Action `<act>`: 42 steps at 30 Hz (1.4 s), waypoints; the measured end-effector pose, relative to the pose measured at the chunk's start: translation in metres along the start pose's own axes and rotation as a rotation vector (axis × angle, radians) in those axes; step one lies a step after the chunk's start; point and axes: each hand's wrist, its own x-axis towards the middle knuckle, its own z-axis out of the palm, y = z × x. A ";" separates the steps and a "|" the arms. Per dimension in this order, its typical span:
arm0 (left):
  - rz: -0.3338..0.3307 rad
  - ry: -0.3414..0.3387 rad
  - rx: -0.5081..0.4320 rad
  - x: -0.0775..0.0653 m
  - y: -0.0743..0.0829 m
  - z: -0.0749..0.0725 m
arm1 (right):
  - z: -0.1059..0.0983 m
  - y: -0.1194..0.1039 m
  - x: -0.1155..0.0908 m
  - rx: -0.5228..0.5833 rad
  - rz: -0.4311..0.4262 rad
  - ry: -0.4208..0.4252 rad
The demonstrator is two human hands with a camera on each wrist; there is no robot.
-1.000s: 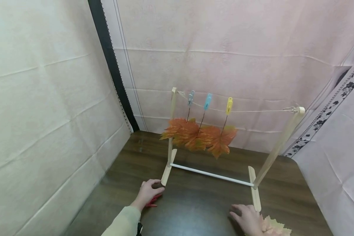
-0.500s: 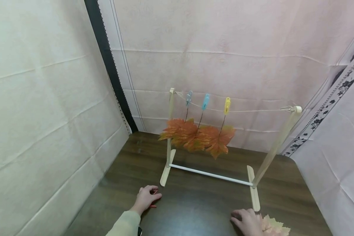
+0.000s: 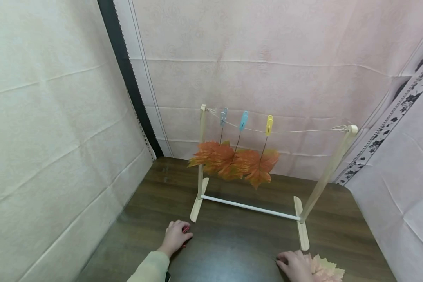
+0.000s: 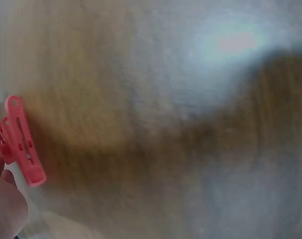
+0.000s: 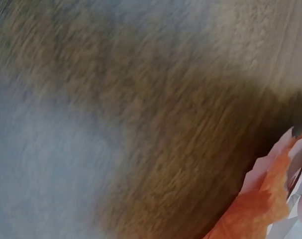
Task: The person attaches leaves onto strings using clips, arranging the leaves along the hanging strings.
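My left hand (image 3: 176,236) is low on the table at left, fingers and thumb curled around a red clothespin (image 3: 185,229). In the left wrist view a red clothespin (image 4: 25,144) shows beside the fingertips, with what looks like a second one overlapping it at the frame edge. My right hand (image 3: 296,265) is at the table's front right, pinching a leaf stem; the pale side of an artificial leaf (image 3: 327,269) spreads beside it. Its orange face (image 5: 255,211) shows in the right wrist view. How the fingers meet the stem is partly hidden.
A wooden drying rack (image 3: 328,172) stands at the back with a string (image 3: 303,131). Grey, blue (image 3: 243,120) and yellow (image 3: 269,125) clothespins hold orange leaves (image 3: 232,162) by their stems. A white rod (image 3: 250,207) joins the rack's feet. Cloth walls (image 3: 56,137) surround the table.
My left hand has drawn back slightly from the rack's left foot and closed on the red clothespin. The right hand's fingers have curled in near the leaf; a thin stem now shows at their tips.
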 end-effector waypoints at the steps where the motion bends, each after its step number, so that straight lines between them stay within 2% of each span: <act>1: -0.003 0.012 -0.010 0.001 0.001 0.000 | 0.001 0.001 0.000 0.006 -0.004 0.007; 4: 0.009 0.041 -0.033 0.005 0.004 -0.001 | 0.003 0.004 -0.001 0.009 0.000 0.014; 7: 0.003 0.043 -0.061 0.010 0.008 -0.003 | 0.004 0.006 -0.001 0.004 0.003 0.005; 13: -0.068 0.006 -0.124 0.015 0.016 -0.008 | 0.001 0.010 -0.003 -0.001 -0.008 -0.029; 23: -0.063 0.044 -0.185 0.022 0.020 -0.014 | -0.010 0.025 -0.005 -0.055 -0.148 -0.062; 27: -0.058 0.052 -0.204 0.025 0.023 -0.015 | -0.014 0.025 -0.006 -0.032 -0.184 -0.037; 32: -0.013 0.093 -0.236 0.030 0.031 -0.018 | -0.011 0.030 -0.002 -0.020 -0.237 0.066; 34: 0.008 0.101 -0.239 0.032 0.038 -0.021 | -0.012 0.030 0.001 -0.012 -0.210 0.078; 37: 0.016 0.098 -0.251 0.035 0.048 -0.023 | -0.020 0.025 0.005 0.019 -0.097 0.002; 40: 0.015 0.082 -0.284 0.038 0.057 -0.023 | -0.032 0.019 0.011 0.086 0.019 -0.048; 42: 0.031 0.080 -0.310 0.040 0.063 -0.024 | -0.043 0.015 0.018 0.151 0.064 -0.037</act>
